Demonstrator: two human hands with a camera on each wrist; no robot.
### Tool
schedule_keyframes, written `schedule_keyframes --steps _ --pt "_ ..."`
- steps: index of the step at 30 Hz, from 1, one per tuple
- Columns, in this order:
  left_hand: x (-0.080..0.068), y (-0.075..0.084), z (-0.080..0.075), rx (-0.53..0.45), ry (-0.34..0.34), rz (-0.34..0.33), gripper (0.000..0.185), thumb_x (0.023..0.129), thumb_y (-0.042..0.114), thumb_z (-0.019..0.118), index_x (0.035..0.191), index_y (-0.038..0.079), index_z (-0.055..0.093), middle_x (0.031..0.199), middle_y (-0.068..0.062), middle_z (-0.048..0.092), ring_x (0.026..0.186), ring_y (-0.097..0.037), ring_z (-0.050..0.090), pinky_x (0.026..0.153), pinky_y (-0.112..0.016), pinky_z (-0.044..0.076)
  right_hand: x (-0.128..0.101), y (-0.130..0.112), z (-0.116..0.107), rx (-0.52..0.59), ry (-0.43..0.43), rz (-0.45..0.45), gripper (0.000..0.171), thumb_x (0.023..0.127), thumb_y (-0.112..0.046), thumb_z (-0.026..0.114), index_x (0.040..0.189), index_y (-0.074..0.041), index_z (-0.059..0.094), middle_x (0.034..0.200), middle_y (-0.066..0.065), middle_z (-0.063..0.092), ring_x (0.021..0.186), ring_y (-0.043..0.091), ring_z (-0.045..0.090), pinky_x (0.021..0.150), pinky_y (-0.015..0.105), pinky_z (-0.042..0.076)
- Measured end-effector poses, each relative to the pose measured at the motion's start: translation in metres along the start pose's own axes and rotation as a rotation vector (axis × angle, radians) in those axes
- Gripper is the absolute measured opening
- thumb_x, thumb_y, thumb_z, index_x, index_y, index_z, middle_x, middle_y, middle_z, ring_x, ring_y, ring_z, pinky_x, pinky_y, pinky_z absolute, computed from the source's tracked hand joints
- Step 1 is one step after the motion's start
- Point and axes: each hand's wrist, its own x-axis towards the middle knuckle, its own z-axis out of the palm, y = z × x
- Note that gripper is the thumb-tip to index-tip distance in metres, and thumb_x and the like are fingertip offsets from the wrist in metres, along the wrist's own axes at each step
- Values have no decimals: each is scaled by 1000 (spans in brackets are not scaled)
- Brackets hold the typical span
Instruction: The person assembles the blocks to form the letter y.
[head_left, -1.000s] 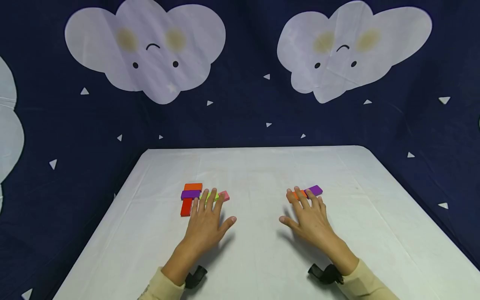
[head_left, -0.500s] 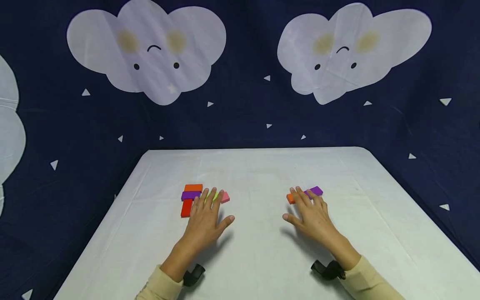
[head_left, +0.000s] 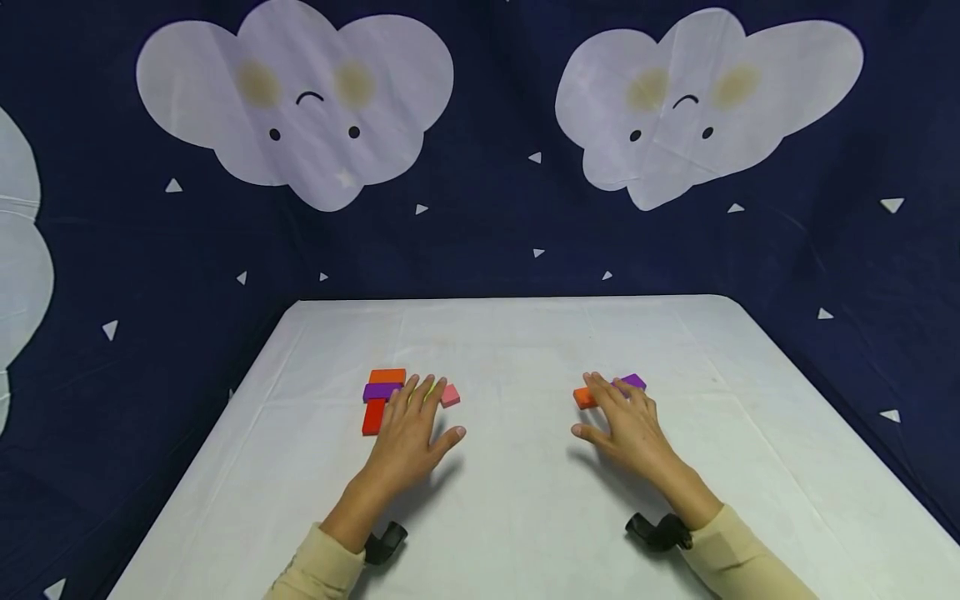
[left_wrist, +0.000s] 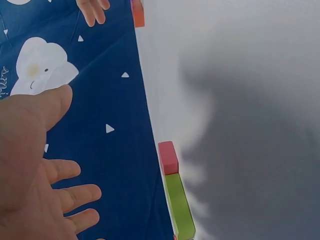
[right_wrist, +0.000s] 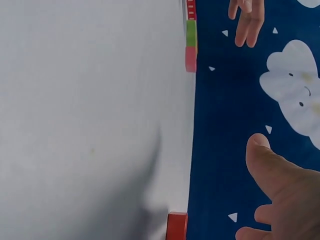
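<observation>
Green block [head_left: 429, 392] is mostly hidden under the flat, spread fingers of the left hand [head_left: 408, 433], between the purple block [head_left: 381, 390] and pink block [head_left: 450, 395]. Right hand [head_left: 628, 425], fingers likewise straight, covers part of an orange block [head_left: 584, 397] and a second purple block [head_left: 634, 382]. All are smooth flat rectangles on the white bench [head_left: 525, 500].

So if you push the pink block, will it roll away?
Probably not: the pink block is a flat-sided slab lying flat on the table, so it should slide. It looks stiff, likely light. The left hand hovers beside it.
</observation>
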Motion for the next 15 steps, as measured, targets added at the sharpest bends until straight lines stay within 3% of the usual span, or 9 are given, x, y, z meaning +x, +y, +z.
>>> schedule_keyframes --steps 15 --pt "11 -12 0 -80 26 21 67 85 39 65 141 12 43 143 -12 46 139 -34 30 112 -56 22 10 14 1 50 57 -62 68 77 -35 75 135 -11 51 142 14 49 123 42 43 94 57 28"
